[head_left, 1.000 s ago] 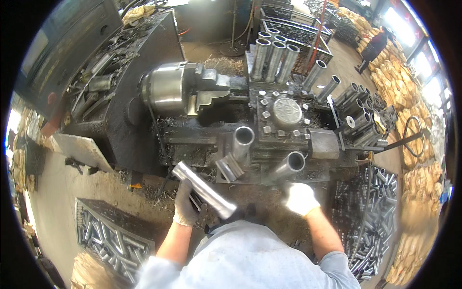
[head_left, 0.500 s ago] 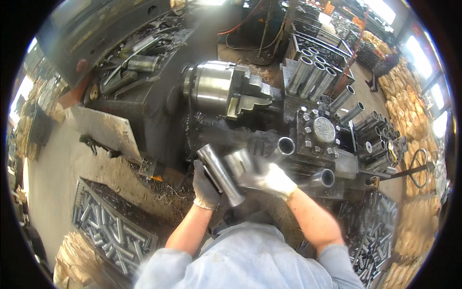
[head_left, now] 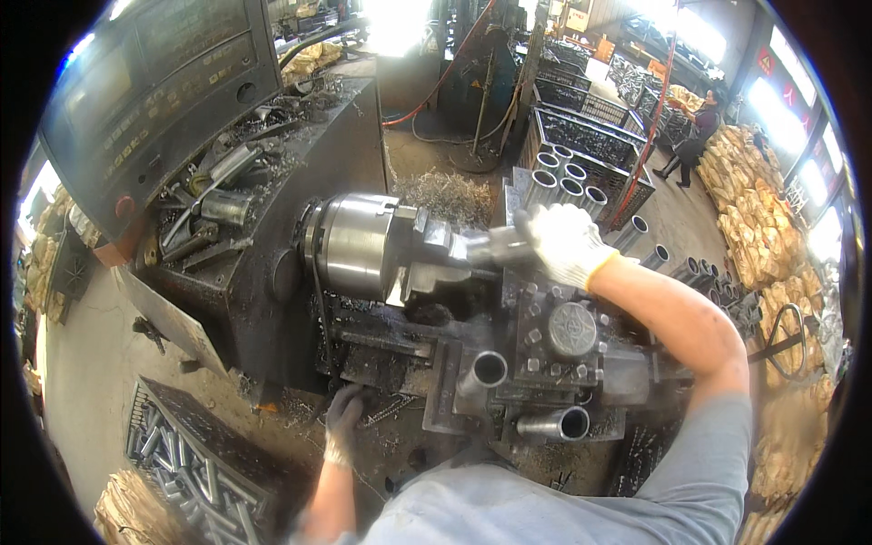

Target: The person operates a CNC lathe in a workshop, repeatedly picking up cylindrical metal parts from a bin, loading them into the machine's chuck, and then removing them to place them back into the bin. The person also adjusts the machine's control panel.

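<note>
At my far left, low on the floor, a dark crate (head_left: 138, 407) holds a heap of short metal pieces (head_left: 186, 472). My gray-gloved left hand (head_left: 343, 416) is down by the front of the machine, near its lower edge; I cannot tell whether its fingers are closed on anything. Above it sits the shiny round chuck (head_left: 359, 245), its stepped jaws pointing right. Just at those jaws is the left end of a metal tube (head_left: 502, 245), blurred; whether it is seated inside them I cannot tell. A loose tube (head_left: 484, 371) stands in front of me, with another tube (head_left: 552, 425) tipped over to its right. My white-gloved right hand (head_left: 568, 241) grips the right end of the blurred one, above the bolted tool post (head_left: 572, 329). Behind that hand stand clustered tubes (head_left: 569, 189), and farther right brown sacks (head_left: 749, 200) are piled.
</note>
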`<action>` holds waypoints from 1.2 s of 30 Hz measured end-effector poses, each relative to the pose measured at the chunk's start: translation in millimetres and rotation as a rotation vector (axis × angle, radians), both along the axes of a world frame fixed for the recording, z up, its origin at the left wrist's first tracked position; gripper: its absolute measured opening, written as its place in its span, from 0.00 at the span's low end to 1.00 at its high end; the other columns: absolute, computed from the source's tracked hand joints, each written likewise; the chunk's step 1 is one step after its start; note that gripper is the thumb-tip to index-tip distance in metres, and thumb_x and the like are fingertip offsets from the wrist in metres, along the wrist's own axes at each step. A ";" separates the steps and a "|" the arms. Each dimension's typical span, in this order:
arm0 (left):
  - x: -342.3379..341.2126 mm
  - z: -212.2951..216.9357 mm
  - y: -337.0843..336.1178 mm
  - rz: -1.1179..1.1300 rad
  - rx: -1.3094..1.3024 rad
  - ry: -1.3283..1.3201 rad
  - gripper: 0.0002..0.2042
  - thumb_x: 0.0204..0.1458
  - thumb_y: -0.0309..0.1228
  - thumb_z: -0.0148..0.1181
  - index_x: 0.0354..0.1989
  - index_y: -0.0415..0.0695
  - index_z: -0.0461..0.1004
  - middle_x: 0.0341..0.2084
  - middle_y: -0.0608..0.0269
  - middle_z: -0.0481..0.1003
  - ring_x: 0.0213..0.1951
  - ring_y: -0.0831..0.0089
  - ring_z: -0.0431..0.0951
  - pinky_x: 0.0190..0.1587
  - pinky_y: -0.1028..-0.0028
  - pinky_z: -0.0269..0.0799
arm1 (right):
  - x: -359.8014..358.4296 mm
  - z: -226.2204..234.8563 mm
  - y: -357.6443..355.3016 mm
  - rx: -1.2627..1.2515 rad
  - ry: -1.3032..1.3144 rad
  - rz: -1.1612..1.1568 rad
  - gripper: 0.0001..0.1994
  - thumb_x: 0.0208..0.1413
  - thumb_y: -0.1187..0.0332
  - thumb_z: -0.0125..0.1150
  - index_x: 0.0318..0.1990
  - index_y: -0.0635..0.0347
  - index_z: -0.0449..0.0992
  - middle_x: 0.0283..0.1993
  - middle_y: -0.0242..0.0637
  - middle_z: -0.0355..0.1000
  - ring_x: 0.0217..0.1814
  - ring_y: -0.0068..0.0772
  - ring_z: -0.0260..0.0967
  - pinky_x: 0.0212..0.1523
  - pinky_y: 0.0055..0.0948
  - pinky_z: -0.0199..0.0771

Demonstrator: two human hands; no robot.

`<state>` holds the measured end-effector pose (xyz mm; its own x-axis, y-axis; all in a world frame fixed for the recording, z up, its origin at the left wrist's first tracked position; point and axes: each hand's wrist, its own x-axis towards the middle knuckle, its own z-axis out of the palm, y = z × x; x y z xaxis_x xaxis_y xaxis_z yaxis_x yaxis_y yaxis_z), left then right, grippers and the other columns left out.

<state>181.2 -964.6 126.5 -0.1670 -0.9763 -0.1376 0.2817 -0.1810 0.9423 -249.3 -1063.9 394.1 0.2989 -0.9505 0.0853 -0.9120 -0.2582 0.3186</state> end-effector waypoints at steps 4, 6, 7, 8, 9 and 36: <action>58.1 -63.7 44.8 0.265 0.234 -0.047 0.27 0.64 0.47 0.65 0.63 0.40 0.73 0.48 0.54 0.81 0.47 0.63 0.84 0.49 0.65 0.82 | -34.9 -69.0 -56.7 0.355 -0.086 -0.136 0.25 0.44 0.57 0.77 0.49 0.61 0.83 0.43 0.54 0.83 0.47 0.55 0.84 0.50 0.48 0.84; 86.7 -87.8 51.2 0.383 0.309 -0.044 0.24 0.66 0.49 0.62 0.59 0.42 0.74 0.40 0.60 0.80 0.40 0.63 0.82 0.45 0.64 0.79 | -28.1 -96.9 -71.3 0.519 -0.364 -0.140 0.32 0.37 0.53 0.78 0.50 0.64 0.82 0.44 0.55 0.84 0.48 0.55 0.84 0.50 0.47 0.83; 102.9 -96.9 50.0 0.463 0.357 -0.038 0.24 0.66 0.50 0.62 0.58 0.43 0.74 0.39 0.60 0.80 0.40 0.63 0.81 0.44 0.64 0.78 | -21.5 -106.5 -76.2 0.564 -0.456 -0.175 0.35 0.34 0.51 0.78 0.50 0.65 0.82 0.44 0.55 0.84 0.48 0.55 0.83 0.50 0.46 0.83; 121.3 -103.3 44.5 0.505 0.360 -0.005 0.23 0.67 0.52 0.61 0.57 0.44 0.75 0.38 0.61 0.80 0.39 0.64 0.81 0.44 0.64 0.77 | -18.1 -112.4 -77.1 0.663 -0.562 -0.235 0.37 0.34 0.50 0.78 0.52 0.65 0.81 0.45 0.56 0.83 0.48 0.57 0.83 0.51 0.46 0.82; 137.9 -107.9 36.8 0.547 0.350 -0.041 0.23 0.67 0.53 0.59 0.55 0.46 0.76 0.37 0.62 0.80 0.39 0.64 0.80 0.44 0.64 0.76 | -13.8 -116.0 -78.8 0.677 -0.537 -0.283 0.39 0.36 0.49 0.78 0.55 0.66 0.79 0.48 0.57 0.83 0.50 0.56 0.82 0.53 0.46 0.81; 172.3 -43.9 -13.5 1.005 0.073 -1.003 0.18 0.69 0.46 0.55 0.52 0.42 0.75 0.33 0.58 0.77 0.30 0.67 0.78 0.34 0.67 0.79 | -31.1 -22.0 48.2 0.142 -0.808 -0.354 0.35 0.55 0.55 0.72 0.68 0.60 0.73 0.58 0.51 0.82 0.59 0.52 0.81 0.62 0.44 0.79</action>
